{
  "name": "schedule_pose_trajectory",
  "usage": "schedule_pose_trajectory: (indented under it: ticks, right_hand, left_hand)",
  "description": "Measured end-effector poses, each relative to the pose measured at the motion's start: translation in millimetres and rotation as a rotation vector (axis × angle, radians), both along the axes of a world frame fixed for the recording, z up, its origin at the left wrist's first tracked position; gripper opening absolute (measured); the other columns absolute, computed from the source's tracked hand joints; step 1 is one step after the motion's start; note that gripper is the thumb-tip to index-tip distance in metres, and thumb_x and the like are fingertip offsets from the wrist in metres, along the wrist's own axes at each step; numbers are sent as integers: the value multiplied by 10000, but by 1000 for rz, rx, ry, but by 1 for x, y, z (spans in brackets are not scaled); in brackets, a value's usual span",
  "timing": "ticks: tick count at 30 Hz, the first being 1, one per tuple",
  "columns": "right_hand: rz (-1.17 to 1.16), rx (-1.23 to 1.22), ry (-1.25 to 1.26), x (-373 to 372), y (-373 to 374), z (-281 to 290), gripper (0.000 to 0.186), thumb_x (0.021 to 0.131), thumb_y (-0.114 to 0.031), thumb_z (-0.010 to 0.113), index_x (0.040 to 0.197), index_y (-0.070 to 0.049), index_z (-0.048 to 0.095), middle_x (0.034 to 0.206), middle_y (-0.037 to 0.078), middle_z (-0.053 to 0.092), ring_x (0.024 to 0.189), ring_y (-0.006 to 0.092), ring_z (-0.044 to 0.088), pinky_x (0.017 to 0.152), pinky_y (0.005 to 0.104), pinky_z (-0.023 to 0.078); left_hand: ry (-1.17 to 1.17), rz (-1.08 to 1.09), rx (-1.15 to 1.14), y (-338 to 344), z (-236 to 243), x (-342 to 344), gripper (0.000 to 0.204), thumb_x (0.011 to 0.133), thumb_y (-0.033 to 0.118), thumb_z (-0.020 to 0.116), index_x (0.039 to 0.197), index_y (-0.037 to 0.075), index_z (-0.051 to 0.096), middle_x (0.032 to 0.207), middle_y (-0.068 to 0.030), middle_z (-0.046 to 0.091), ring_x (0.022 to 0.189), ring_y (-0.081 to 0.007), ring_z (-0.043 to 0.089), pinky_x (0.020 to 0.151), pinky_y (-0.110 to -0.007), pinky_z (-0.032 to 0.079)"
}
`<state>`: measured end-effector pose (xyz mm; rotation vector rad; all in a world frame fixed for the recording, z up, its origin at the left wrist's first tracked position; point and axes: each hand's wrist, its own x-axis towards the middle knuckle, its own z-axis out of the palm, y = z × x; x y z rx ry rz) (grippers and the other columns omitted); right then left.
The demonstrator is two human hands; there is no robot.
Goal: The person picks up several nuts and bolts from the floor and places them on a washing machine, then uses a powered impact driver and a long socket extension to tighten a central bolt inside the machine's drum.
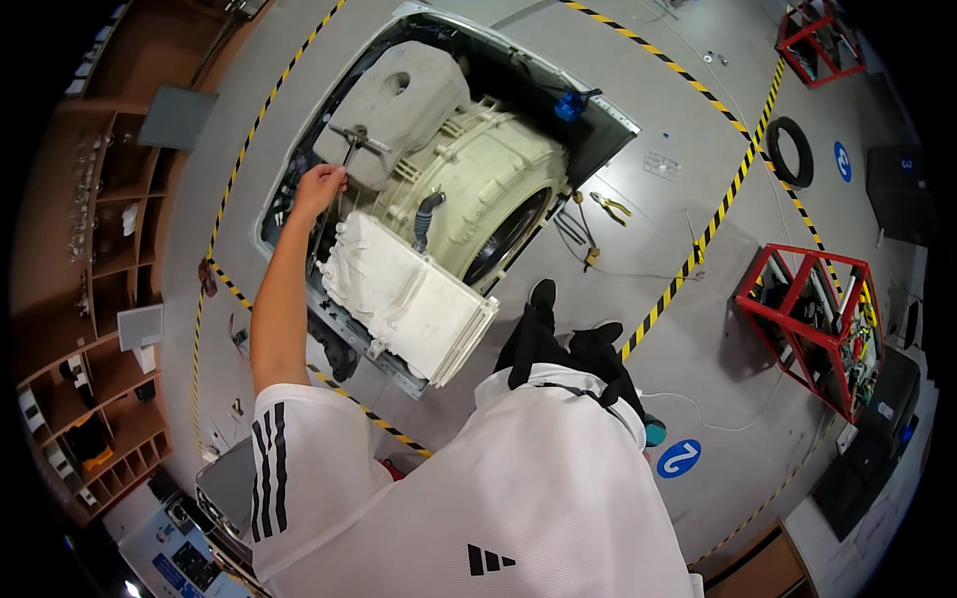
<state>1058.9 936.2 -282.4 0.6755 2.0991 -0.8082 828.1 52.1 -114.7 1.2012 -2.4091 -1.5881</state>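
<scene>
My left hand (pixel 321 189) reaches into an opened washing machine, fingers closed in a pinch. It grips the shaft of a T-handle wrench (pixel 361 141), whose crossbar lies over the grey concrete counterweight (pixel 399 95). Beside the counterweight is the cream plastic tub (pixel 488 164) with its dark round opening. A ribbed grey hose (pixel 427 217) rises from the tub near a white plastic housing (pixel 399 294). The machine's metal cabinet (pixel 603 115) surrounds these parts. My right hand does not show; a teal object (pixel 654 431) peeks out past my shirt on that side.
Yellow-handled pliers (pixel 611 207) and other small tools lie on the floor right of the machine. Red metal-framed tool carts (pixel 809 324) stand farther right, near a black rubber ring (pixel 790 152). Wooden shelving (pixel 115 329) lines the left. Yellow-black tape (pixel 713 221) marks the floor.
</scene>
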Motion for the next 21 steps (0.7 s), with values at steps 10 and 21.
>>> schedule_pose_trajectory:
  ticks: [10, 21]
  right_hand:
    - [39, -36, 27, 16, 37, -28, 391, 766, -312, 609, 902, 55, 598, 780, 150, 653, 722, 171, 603, 631, 332, 438]
    - [13, -33, 25, 29, 65, -51, 408, 776, -327, 603, 922, 54, 595, 779, 164, 651, 725, 186, 612, 621, 340, 438]
  left_hand:
    - [-85, -55, 37, 0, 2, 14, 324, 841, 113, 603, 1114, -57, 560, 776, -61, 638, 610, -87, 570, 535, -217, 451]
    - [-16, -155, -79, 4, 17, -5, 227, 842, 117, 602, 998, -49, 607, 757, -41, 635, 609, -77, 560, 529, -210, 443]
